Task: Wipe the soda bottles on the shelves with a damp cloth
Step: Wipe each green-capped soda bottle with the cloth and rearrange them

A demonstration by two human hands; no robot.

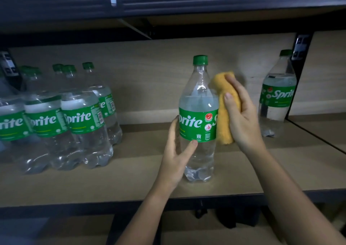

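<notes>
1. Closest to the camera are two bare forearms reaching up from the bottom edge toward a wooden shelf (112,184) with a dark metal front rail.
2. The left hand (175,151) is on the lower left side of a Sprite bottle (198,125). Fingers are mostly straight and spread, thumb tip resting on the bottom edge of the green label. It looks more like steadying than a real grip; the fingers behind the bottle are hard to make out.
3. That bottle stands upright near the front middle of the shelf: clear plastic, green cap, clear soda inside.
4. The right hand (241,113) is wrapped around a yellow-orange cloth (224,110), fingers curled over it, and the cloth is pressed against the bottle's right side from the shoulder down past the label.
5. Further back on the left there's a cluster of Sprite bottles (61,125), same kind, packed tight together and touching.
6. On the far right, a lone bottle (277,98) stands well apart from the others, next to a dark upright bracket (301,46).
7. Behind everything is the wood back panel (149,72), and a dark upper shelf (168,1) overhangs the top.
</notes>
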